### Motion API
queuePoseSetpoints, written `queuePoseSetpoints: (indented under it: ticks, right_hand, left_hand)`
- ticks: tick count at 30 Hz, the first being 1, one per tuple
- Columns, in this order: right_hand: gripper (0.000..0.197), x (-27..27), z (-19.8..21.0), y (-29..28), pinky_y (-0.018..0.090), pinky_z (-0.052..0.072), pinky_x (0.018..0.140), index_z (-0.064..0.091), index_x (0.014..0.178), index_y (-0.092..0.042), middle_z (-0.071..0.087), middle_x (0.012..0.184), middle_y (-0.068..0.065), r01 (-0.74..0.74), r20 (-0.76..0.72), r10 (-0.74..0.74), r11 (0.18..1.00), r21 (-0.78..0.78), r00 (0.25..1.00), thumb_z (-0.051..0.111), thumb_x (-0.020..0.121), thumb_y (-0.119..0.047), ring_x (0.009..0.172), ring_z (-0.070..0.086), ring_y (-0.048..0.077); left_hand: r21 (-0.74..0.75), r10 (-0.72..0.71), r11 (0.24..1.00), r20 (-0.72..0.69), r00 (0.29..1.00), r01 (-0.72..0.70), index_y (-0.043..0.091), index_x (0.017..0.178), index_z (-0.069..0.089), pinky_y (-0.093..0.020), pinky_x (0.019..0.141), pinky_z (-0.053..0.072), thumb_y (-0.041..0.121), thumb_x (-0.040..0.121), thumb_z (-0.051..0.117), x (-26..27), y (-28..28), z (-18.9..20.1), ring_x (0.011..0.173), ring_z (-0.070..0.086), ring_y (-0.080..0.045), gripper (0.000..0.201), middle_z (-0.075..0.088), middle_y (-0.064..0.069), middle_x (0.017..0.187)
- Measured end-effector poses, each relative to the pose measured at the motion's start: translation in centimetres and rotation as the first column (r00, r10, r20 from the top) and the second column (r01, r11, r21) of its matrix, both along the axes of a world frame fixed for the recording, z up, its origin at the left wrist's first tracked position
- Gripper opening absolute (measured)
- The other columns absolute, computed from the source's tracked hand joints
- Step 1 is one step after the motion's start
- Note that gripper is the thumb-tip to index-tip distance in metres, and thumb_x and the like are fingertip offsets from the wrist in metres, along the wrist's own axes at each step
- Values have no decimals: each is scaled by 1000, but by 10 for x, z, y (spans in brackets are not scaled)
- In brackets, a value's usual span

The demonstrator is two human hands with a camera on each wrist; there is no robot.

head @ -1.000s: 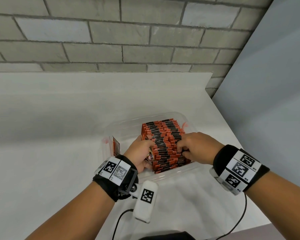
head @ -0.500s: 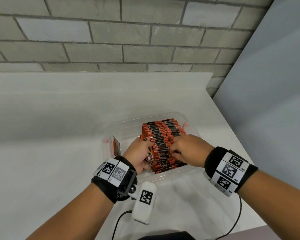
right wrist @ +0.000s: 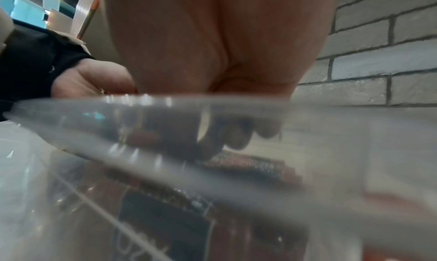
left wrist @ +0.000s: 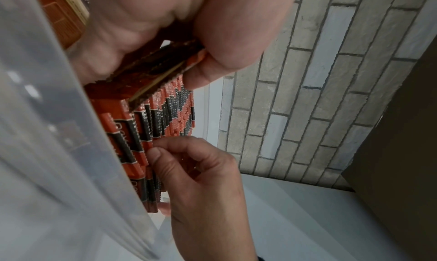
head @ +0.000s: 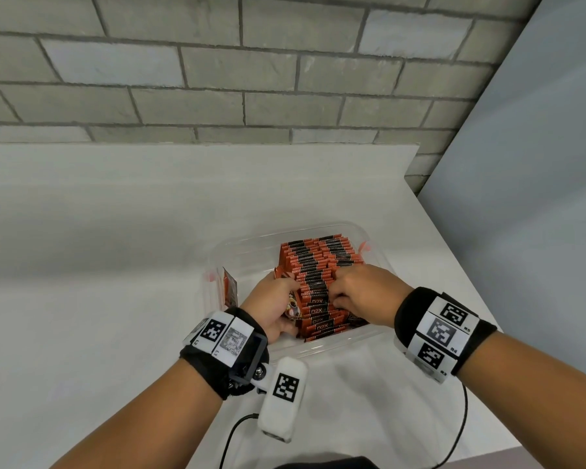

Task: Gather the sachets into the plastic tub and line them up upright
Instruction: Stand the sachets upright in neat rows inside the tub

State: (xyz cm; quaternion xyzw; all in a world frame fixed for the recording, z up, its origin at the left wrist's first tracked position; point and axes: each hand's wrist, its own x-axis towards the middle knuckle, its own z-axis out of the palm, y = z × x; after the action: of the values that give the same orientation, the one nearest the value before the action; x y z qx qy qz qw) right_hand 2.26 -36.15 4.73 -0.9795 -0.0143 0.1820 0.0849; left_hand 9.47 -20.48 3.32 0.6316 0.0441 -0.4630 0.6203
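- The white table (head: pixel 115 265) carries the clear plastic tub (head: pixel 374 240), which serves here as the landmark and sits in the same spot as a second ago.
- Inside the tub, the row of sachets (head: pixel 318 265) stands upright on edge from the far wall toward the near wall, filling the right part of the tub; the left part holds only one stray sachet (head: pixel 231 289) leaning against the left wall.
- The right hand (head: pixel 362 292) has slid leftward over the last second, from the right edge of the row to its middle near the tub's near wall. Its fingers are curled, with fingertips (left wrist: pixel 156 152) pressed on the sachet tops; whether they pinch one, I cannot tell for certain.
- The left hand (head: pixel 271 302) has barely shifted, staying at the left flank of the row inside the tub. Its thumb and fingers are clamped on a small bundle of sachets (left wrist: pixel 153 68), held tilted just above the row.
- My reading: the right hand is parting or steadying the near end of the row so the held bundle can be slotted in upright.
- Judged from the tub, the task is nearly done; the bundle and the stray sachet remain to line up.
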Motion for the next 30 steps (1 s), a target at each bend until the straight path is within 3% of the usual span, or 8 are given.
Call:
queuePoseSetpoints:
  ticks: [3, 6, 9, 13, 15, 21, 26, 30]
  right_hand:
    - [18, -2, 3, -1, 25, 42, 79, 67, 99, -17, 56, 96, -6, 51, 46, -54, 996, 72, 997, 53, 95, -28, 90, 54, 13]
    - [18, -3, 6, -3, 28, 43, 86, 66, 100, -19, 56, 100, -6, 83, 164, -94, 994, 73, 982, 53, 94, -30, 95, 50, 12]
    - [19, 2, 3, -1, 28, 41, 89, 67, 105, -20, 60, 107, -4, 46, 128, -43, 999, -23, 991, 51, 95, -27, 100, 53, 15]
    - [18, 7, -2, 2, 25, 40, 86, 66, 101, -19, 64, 104, -2, 24, 122, -19, 999, -38, 992, 50, 96, -23, 96, 56, 15]
    - [17, 8, 0, 0, 23, 39, 86, 66, 100, -19, 64, 104, -3, 36, 107, -34, 999, -15, 994, 51, 95, -24, 95, 57, 14]
    - [21, 7, 6, -1, 26, 41, 91, 67, 109, -21, 64, 110, -4, 41, 37, -42, 998, 40, 998, 52, 96, -25, 99, 58, 13]
    - [25, 5, 16, 6, 27, 45, 92, 65, 116, -21, 64, 114, -4, 49, -12, -48, 996, 81, 999, 49, 97, -24, 101, 57, 13]
    - [31, 13, 27, 5, 36, 45, 98, 64, 118, -21, 66, 114, -3, 143, 7, -144, 987, 70, 990, 43, 96, -20, 100, 60, 16]
  left_hand:
    - [15, 26, 1000, 1, 1000, -26, 12, 111, 60, -54, 76, 55, 7, 96, 42, 2, 2, -3, 86, 69, -31, 24, 72, -15, 99]
    - [6, 45, 999, -6, 999, -45, 13, 97, 60, -51, 77, 53, 6, 97, 41, 4, 6, -2, 76, 67, -28, 20, 73, -10, 80]
    - [1, 47, 999, -20, 999, -46, 12, 88, 59, -57, 84, 50, 7, 97, 42, 6, 8, 0, 74, 67, -28, 19, 72, -8, 71]
    - [24, 38, 999, -36, 999, -37, 5, 107, 61, -41, 57, 57, 9, 98, 42, 9, 5, -1, 70, 70, -26, 22, 73, -12, 81]
    - [33, 37, 999, -45, 998, -35, 3, 111, 61, -38, 52, 56, 9, 98, 42, 9, 4, -1, 67, 71, -24, 24, 73, -13, 82]
    - [4, 42, 999, -74, 996, -42, 2, 116, 59, -58, 86, 52, 10, 97, 46, 11, 4, 0, 94, 69, -33, 25, 71, -20, 102]
    - [-10, 47, 999, -66, 997, -48, 4, 108, 62, -46, 71, 57, 8, 97, 43, 12, 5, -3, 79, 69, -29, 22, 72, -17, 93]
    - [-19, 68, 997, -34, 997, -69, 8, 92, 61, -39, 66, 45, 9, 97, 45, 18, 5, 5, 64, 62, -24, 17, 68, -8, 70]
